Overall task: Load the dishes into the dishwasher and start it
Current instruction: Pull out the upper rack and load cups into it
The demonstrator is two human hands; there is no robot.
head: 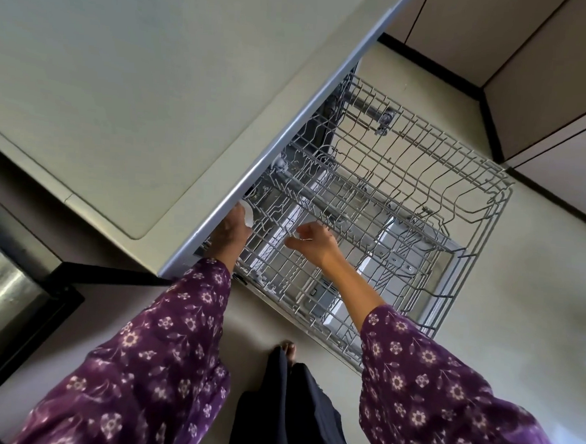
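Observation:
The dishwasher's grey wire upper rack (421, 180) is pulled out from under the counter, with the lower rack and the open door (443, 295) below it. My left hand (232, 231) reaches into the rack's inner left corner and grips a small white object (248, 215), partly hidden under the counter edge. My right hand (312, 239) rests on the rack wires near the middle, its fingers curled around a wire. I see no other dishes in the racks.
A pale countertop (122, 97) with a blue-grey front edge overhangs the dishwasher on the left. A dark-framed steel appliance (10, 286) sits at the lower left. Beige cabinets (543, 81) stand at the upper right. My feet (287, 349) stand on the floor beside the door.

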